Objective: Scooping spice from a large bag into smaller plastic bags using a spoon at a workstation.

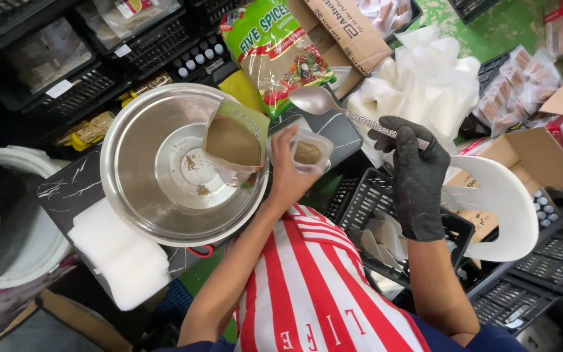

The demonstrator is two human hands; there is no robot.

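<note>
My left hand [286, 175] is bare and holds a small clear plastic tub [309, 151] with brown powder in it, just right of a large steel bowl [125, 195]. An opened pouch of brown powder [234, 140] leans inside the bowl's right side. A few crumbs of powder lie on the bowl's bottom. My right hand [416, 179], in a black glove, grips the handle of a metal spoon [315, 101]. The spoon's empty bowl points left, above the tub.
A green sealed spice packet [272, 49] and a cardboard box [350, 26] lie beyond the bowl. A heap of white plastic bags [428, 78] sits at the right, and a white folded pad [122, 257] lies left of the apron. Black crates [373, 195] surround the marble-look board [73, 189].
</note>
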